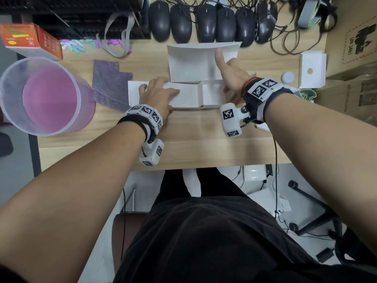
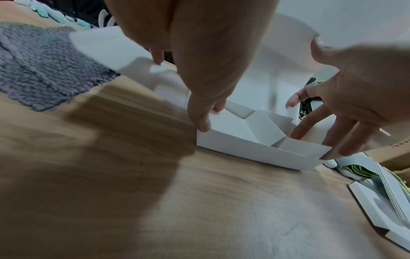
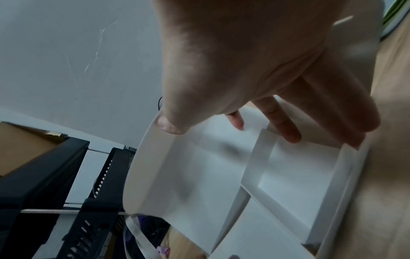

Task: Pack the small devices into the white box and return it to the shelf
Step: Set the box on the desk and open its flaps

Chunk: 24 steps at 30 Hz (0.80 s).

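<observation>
white box: open on the counter, middle far side, lid flap up, compartments look empty
left hand: thumb and fingers pinch the near-left corner of the box, likely to stop it sliding
right hand: fingers straight and loose on the right edge, thumb up against the raised lid, gripping nothing, seems to keep the lid back
small white round device: on the counter, right of the box, not packed yet
step: box being readied for loading, judged early in task

Six dark computer mice line the desk's back edge; one open white cardboard box, one translucent plastic tub, one purple cloth.
</observation>
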Available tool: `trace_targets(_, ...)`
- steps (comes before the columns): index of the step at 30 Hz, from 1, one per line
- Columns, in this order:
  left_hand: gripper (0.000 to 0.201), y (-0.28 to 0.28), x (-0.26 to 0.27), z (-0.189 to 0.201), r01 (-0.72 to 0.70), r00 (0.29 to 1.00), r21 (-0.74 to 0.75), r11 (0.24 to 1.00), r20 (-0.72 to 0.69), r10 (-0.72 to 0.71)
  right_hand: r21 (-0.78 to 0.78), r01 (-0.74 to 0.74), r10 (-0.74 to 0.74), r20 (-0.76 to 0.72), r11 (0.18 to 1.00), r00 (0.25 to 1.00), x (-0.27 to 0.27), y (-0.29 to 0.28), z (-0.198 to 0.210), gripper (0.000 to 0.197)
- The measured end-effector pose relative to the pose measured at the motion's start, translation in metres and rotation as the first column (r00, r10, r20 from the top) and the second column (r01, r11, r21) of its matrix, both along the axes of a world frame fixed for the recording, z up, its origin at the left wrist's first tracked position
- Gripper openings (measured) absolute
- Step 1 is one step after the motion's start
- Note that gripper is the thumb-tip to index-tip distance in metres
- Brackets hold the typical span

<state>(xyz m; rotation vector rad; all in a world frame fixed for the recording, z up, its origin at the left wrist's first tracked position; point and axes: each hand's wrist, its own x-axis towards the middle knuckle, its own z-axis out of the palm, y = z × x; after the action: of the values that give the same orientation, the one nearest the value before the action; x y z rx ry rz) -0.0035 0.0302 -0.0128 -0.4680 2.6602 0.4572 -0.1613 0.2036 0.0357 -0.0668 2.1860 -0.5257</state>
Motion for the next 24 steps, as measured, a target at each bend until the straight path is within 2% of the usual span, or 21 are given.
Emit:
trace_targets(3,0.048,0.001,-0.001,0.0,-0.018,1.0,0.01,1.0,-0.009,0.018,-0.011,0.021,-0.021,0.001,1.0,1.0,-0.004,0.001,0.002,0.085)
trace_targets(8,0.051,0.005,-0.003,0.0,0.01,0.999,-0.039,0.999,-0.048,-0.012,0.047,-0.14,0.134,0.104,0.989,0.985,-0.01,0.005,-0.002,0.073)
trace_targets(10,0.051,0.007,-0.004,0.001,0.035,0.999,-0.052,0.998,-0.04,-0.037,0.092,-0.223,0.215,0.09,0.97,0.973,-0.011,0.007,-0.011,0.084)
trace_targets(13,0.052,0.008,-0.006,-0.004,0.067,0.997,-0.039,0.997,-0.026,-0.068,0.108,-0.257,0.248,0.09,0.96,0.964,-0.012,0.013,-0.025,0.11)
trace_targets(17,0.053,0.007,-0.008,-0.011,0.0,1.0,0.09,0.996,-0.007,0.0,0.207,-0.415,0.436,-0.068,0.886,0.897,-0.009,0.016,-0.041,0.124)
trace_targets(20,0.051,0.01,-0.01,-0.014,0.03,0.999,0.109,0.994,-0.021,-0.028,0.186,-0.382,0.408,-0.132,0.905,0.903,-0.003,0.018,-0.051,0.127)
trace_targets(24,0.04,0.016,-0.011,-0.018,0.138,0.99,0.062,0.989,-0.008,-0.137,0.098,-0.307,0.32,-0.19,0.947,0.928,-0.002,0.022,-0.051,0.119)
